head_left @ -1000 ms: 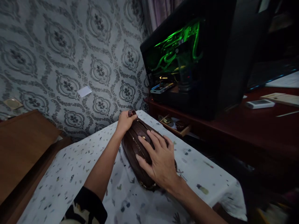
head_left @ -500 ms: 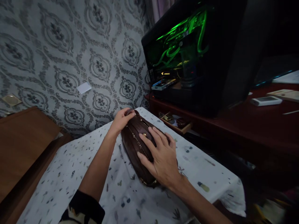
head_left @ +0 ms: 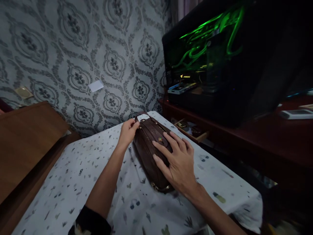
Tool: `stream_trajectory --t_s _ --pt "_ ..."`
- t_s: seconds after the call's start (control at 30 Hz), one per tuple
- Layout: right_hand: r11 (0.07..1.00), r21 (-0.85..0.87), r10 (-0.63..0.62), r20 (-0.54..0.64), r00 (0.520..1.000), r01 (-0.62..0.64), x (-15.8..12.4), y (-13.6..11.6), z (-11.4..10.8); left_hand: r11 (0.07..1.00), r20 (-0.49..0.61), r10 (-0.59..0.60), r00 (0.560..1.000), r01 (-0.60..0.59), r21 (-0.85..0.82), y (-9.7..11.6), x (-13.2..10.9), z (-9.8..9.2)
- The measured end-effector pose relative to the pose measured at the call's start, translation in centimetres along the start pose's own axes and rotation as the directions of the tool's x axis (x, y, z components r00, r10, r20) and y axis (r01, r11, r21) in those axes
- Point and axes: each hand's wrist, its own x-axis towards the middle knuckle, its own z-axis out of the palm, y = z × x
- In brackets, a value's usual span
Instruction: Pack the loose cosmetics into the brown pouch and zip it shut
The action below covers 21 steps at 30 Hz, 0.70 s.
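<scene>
A dark brown leather handbag point(head_left: 149, 156) with gold fittings lies on a white patterned tablecloth. Its carry handle point(head_left: 141, 114) stands up at the far end, and a gold clasp point(head_left: 160, 139) shows on the top strap. At the far left end of the bag, the thumb and fingers of my left hand point(head_left: 128, 132) are pinched together on what looks like the zipper pull, mostly covered by the fingertips. My right hand point(head_left: 179, 160) rests on the bag's right side, fingers spread and touching the leather.
Right of the table stands a dark red desk point(head_left: 256, 137) with a glass-sided computer case point(head_left: 190, 58) lit green. A drawer point(head_left: 199, 137) holding small items sticks out towards the table. A brown wooden panel point(head_left: 31, 143) borders the left, and patterned wallpaper point(head_left: 73, 49) lies behind.
My left hand has let go of the carry handle and shifted to the zipper end beside it. The right hand stays spread on the bag. The view has turned slightly left.
</scene>
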Motion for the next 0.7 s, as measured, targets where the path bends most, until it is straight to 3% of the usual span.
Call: stream_trajectory --t_s 0.23,0.43,0.57,0.7 --pt "1.000 -0.013 -0.002 -0.013 1.000 0.002 0.0 -0.1 0.1 1.000 0.000 0.021 1.000 -0.021 -0.019 0.4 -0.7 0.1" --pt "1.000 -0.013 0.007 -0.007 1.000 -0.007 -0.1 0.0 0.2 0.999 0.076 0.053 0.996 -0.052 -0.014 0.8 -1.6 -0.3" --pt "1.000 0.007 0.006 -0.012 1.000 -0.006 -0.2 0.1 0.3 0.998 0.089 0.057 0.994 -0.060 0.035 1.5 -0.7 -0.3" --pt "1.000 0.022 -0.015 -0.033 0.999 0.016 -0.3 0.1 0.1 0.997 0.097 0.076 0.992 -0.078 0.016 2.7 1.4 1.0"
